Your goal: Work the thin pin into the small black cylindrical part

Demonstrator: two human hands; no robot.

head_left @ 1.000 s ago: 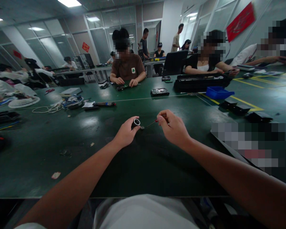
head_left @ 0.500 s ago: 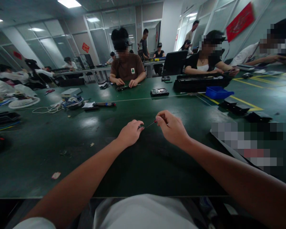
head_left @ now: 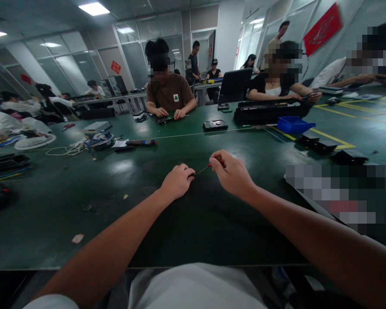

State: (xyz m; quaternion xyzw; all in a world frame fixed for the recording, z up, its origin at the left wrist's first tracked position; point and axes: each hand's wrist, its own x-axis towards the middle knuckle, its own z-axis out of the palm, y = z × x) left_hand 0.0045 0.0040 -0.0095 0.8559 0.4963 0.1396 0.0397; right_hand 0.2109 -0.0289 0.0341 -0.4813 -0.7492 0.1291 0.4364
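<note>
My left hand (head_left: 177,181) rests on the dark green table (head_left: 122,201), fingers curled over a small object that is hidden beneath them. My right hand (head_left: 232,172) is closed in a pinch on a thin red-handled screwdriver (head_left: 203,168). The screwdriver's metal tip points left and meets the fingertips of my left hand. Both forearms reach in from the bottom of the view.
A hard drive (head_left: 215,125) lies further back in the middle. A blue tray (head_left: 294,125) and black parts (head_left: 320,145) sit at the right. Cables and tools (head_left: 96,140) lie at the left. A person in a brown shirt (head_left: 170,94) works opposite, others sit around.
My left hand has rolled over the small black ring-shaped part, which showed a second ago and is now hidden. My right hand has hardly moved. A person at the back walked right.
</note>
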